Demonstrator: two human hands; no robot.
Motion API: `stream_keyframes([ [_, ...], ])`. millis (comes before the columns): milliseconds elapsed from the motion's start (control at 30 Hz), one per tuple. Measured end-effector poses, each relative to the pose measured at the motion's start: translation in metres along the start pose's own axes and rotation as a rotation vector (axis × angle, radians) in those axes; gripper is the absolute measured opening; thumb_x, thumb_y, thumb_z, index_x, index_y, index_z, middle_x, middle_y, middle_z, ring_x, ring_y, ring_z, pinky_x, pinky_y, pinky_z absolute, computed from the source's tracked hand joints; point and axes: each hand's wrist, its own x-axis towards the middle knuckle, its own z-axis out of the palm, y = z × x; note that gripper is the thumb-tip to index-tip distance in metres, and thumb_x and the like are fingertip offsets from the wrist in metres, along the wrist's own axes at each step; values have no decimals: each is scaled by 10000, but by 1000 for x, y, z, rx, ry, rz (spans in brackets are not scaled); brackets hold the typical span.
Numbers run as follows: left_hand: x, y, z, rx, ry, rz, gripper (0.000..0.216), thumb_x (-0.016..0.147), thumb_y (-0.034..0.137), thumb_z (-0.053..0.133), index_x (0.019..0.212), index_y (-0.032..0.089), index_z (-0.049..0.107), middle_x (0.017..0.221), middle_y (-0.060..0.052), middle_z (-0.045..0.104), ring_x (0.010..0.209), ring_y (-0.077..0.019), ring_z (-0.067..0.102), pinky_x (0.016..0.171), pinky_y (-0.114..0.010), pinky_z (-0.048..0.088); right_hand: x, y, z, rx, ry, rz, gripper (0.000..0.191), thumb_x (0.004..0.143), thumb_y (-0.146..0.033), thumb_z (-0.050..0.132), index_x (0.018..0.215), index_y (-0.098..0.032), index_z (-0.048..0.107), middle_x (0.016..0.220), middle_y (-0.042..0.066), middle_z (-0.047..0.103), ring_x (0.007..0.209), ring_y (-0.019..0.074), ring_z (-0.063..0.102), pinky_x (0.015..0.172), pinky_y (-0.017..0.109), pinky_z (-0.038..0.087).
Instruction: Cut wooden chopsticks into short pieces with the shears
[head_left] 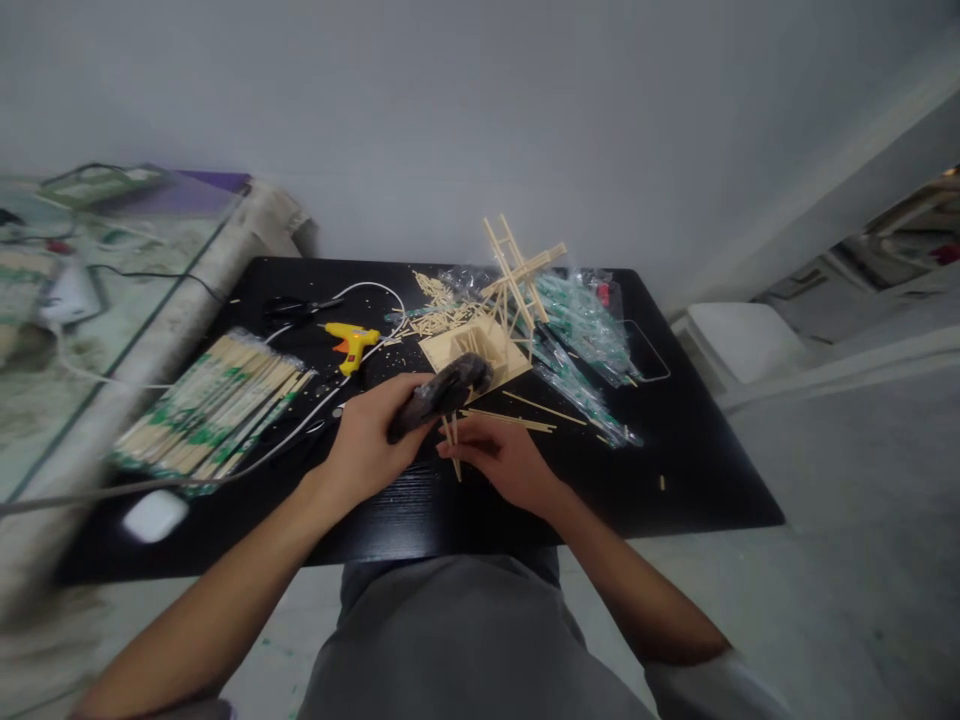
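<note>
My left hand is closed around a dark tool that looks like cutters, its head over the black table. My right hand pinches a few thin wooden sticks, held upright just under the tool's head. Right behind both hands stands a model built of sticks on a small square base. Loose sticks lie flat to the right of my hands.
A yellow glue gun with a white cable lies left of the model. A pile of wrapped chopsticks sits at the left, torn green wrappers at the right. Black scissors lie at the back. A glass-topped surface adjoins on the left.
</note>
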Motion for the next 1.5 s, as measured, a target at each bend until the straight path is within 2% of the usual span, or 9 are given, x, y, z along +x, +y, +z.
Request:
stream_keyframes([
  [133, 3, 2, 3, -37, -23, 24, 216, 917, 284, 679, 1110, 212, 741, 1002, -30, 788, 884, -194, 722, 852, -287, 531, 5, 3, -4, -150, 36, -57, 180, 873, -395, 794, 961, -241, 826, 966, 30, 818, 891, 241, 744, 869, 389, 575],
  [333, 1, 2, 9, -120, -51, -90, 234, 913, 436, 711, 983, 218, 757, 937, -17, 776, 876, -204, 719, 876, -314, 543, 11, 13, -7, -310, 76, -170, 129, 910, -346, 757, 944, -237, 817, 873, 23, 783, 780, 206, 690, 762, 326, 523],
  [500, -5, 0, 11, -205, -76, -160, 235, 898, 430, 732, 974, 208, 749, 918, -24, 772, 861, -202, 717, 875, -326, 553, 14, 23, -5, -414, 79, -244, 104, 931, -323, 738, 915, -239, 798, 842, 21, 762, 756, 200, 669, 778, 323, 499],
  [667, -9, -3, 12, -215, -60, -168, 226, 911, 419, 720, 970, 201, 744, 942, -29, 777, 879, -200, 720, 877, -327, 565, 13, 35, -3, -447, 41, -229, 125, 978, -310, 681, 944, -229, 770, 873, 25, 766, 783, 202, 684, 797, 317, 501],
  [833, -11, -7, 16, -229, -36, -124, 192, 910, 385, 730, 963, 201, 741, 906, -4, 775, 837, -172, 721, 841, -297, 577, 13, 45, -3, -503, 32, -328, 150, 995, -263, 662, 885, -195, 739, 812, 14, 738, 730, 175, 668, 736, 268, 486],
  [1000, -13, -5, 19, -247, -37, -140, 180, 900, 376, 745, 926, 198, 747, 927, -13, 786, 877, -181, 732, 863, -299, 579, 11, 44, 0, -501, 51, -382, 117, 999, -231, 665, 926, -194, 749, 854, 13, 762, 751, 169, 687, 744, 253, 498],
  [1233, -9, -1, 22, -274, 15, -195, 184, 829, 357, 800, 857, 178, 767, 840, -16, 796, 791, -187, 746, 780, -295, 608, 10, 48, 1, -523, 87, -342, 105, 988, -238, 685, 940, -203, 772, 907, 17, 794, 772, 169, 702, 766, 263, 519],
  [1500, -6, 0, 21, -253, -2, -156, 165, 848, 343, 794, 853, 181, 768, 850, -7, 799, 789, -171, 746, 767, -273, 601, 11, 52, 0, -527, 91, -354, 66, 953, -207, 738, 907, -204, 786, 903, 20, 809, 776, 169, 723, 779, 269, 536],
])
